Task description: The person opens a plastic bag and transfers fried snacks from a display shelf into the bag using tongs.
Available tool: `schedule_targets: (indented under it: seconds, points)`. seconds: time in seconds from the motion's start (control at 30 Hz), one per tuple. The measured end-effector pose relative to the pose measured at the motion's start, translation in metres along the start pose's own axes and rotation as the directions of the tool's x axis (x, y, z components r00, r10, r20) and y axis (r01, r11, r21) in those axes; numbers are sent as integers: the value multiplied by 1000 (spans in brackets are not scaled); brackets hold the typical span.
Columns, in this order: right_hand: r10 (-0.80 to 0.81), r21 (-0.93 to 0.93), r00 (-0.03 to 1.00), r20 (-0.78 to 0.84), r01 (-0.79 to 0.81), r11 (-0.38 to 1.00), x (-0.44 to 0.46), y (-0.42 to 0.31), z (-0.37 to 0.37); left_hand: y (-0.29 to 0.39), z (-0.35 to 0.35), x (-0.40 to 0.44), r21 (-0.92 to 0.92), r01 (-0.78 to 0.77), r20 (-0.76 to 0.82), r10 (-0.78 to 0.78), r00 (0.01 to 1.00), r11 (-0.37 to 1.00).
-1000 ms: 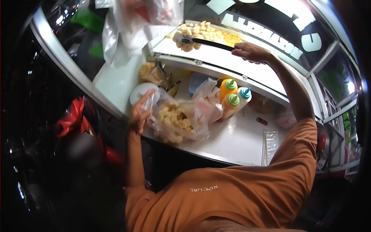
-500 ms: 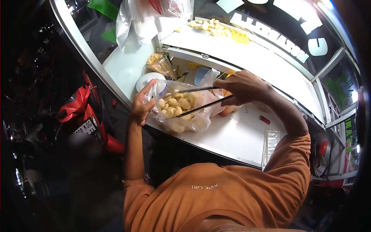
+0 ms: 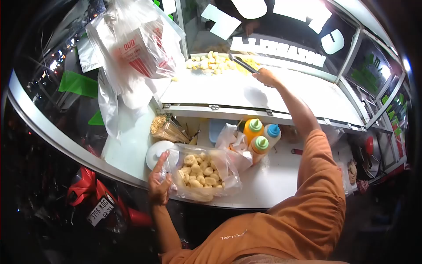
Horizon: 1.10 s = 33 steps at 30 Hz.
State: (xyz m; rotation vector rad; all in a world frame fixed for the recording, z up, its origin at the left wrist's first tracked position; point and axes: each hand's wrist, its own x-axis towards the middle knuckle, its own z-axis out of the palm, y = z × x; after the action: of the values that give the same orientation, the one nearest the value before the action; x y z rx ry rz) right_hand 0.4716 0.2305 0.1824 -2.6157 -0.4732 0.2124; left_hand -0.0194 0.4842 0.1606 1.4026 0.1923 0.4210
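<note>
A: What has the left hand [image 3: 159,182] got?

B: The rim of a clear plastic bag [image 3: 233,179], pinched between thumb and curled fingers at its left side. The bag sits at the near edge of the bench [image 3: 277,187], its mouth spread and untied.

A: And the right hand [image 3: 267,78]?

B: Fingers wrapped around the handle end of some tongs [image 3: 249,66], with the arm stretched out over the white shelf [image 3: 206,90]. The tips point in among the pale pieces [image 3: 212,63] at the back, beside a yellow heap [image 3: 241,69]. It's bright and small up there, so I can't tell whether they have a piece between them.

A: How far along would you call it?

B: Partway, I'd judge. A good clump of rounded pieces [image 3: 200,170] is already inside the bag, and there's slack plastic to its right. The shelf has plenty of loose ones too, and the bag isn't closed.

A: What about the squeeze bottles [image 3: 253,128]?

B: All three stand upright on the bench, capped, to the right of the bag, with neither hand on them.

A: And on the other side?

B: A round white lid [image 3: 157,152], just behind the left hand, and a bundle of skewers [image 3: 170,132] farther back.
</note>
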Motion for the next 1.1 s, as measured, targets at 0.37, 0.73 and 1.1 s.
schedule_targets:
  seconds: [0.37, 0.73, 1.1]
  points:
    - [-97, 196, 992, 85, 78, 977, 74, -49, 57, -5, -11, 7, 51, 45, 5, -46, 999, 998]
    - [-60, -336, 986, 157, 111, 935, 50, -72, 69, -12, -8, 11, -96, 111, -41, -115, 992, 989]
    - [-158, -279, 987, 29, 160, 947, 125, -105, 108, -17, -7, 12, -103, 79, -54, -84, 995, 992]
